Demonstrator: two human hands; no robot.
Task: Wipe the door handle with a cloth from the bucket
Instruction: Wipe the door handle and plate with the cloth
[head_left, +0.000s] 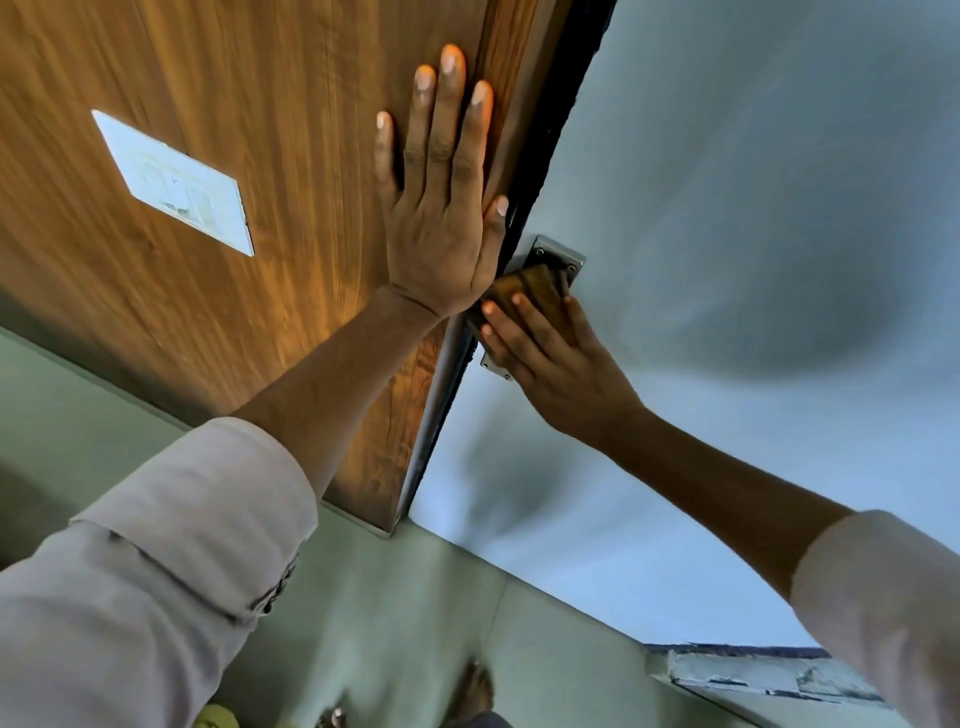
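Note:
My left hand (441, 208) lies flat, fingers spread, against the brown wooden panel (234, 130) beside the door's edge. My right hand (550, 358) presses a brown cloth (530, 291) around the door handle on the pale grey door (753, 208). The handle itself is hidden under the cloth and fingers. Only its metal backplate (556, 254) shows, with screws at its upper end and a corner below my fingers. No bucket is in view.
A white switch plate (176, 182) is fixed on the wooden panel to the left. A dark gap (561, 114) runs between panel and door. Pale green floor (389, 623) lies below, with my bare foot (475, 686) on it. A chipped ledge (753, 670) sits at the lower right.

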